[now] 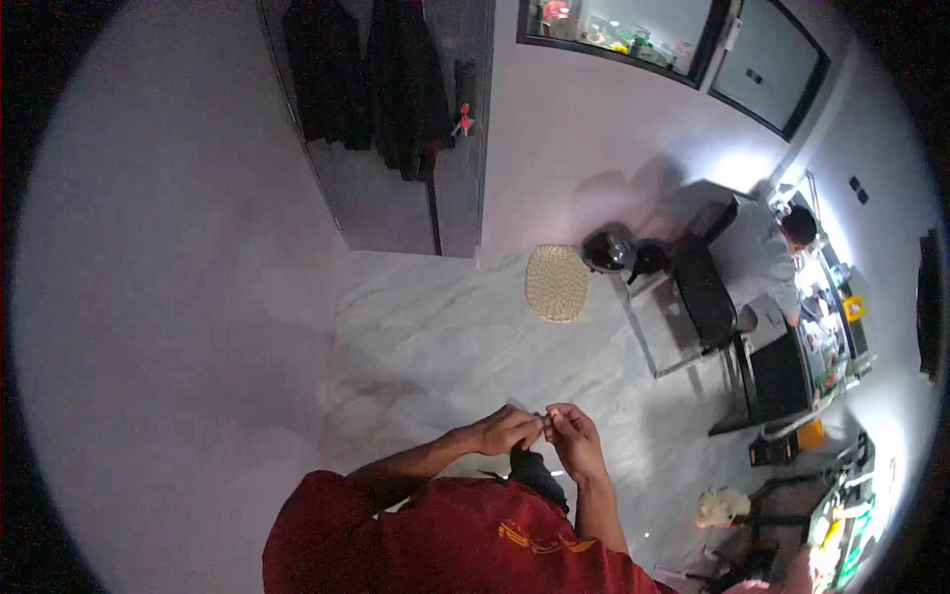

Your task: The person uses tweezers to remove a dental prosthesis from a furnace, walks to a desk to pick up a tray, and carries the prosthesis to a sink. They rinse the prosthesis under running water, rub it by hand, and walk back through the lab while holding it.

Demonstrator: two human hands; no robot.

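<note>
My left hand and my right hand meet in front of the dark red shirt. The fingers of both are closed in a pinch, fingertips close together. Between them shows a small dark thing, too small to name. Below the hands is some black cloth or clothing, partly hidden by them.
Beyond the hands, an oval woven mat lies on the marble-like floor. At right, a person sits on a black chair at a lit, cluttered bench. Dark clothes hang on a grey door.
</note>
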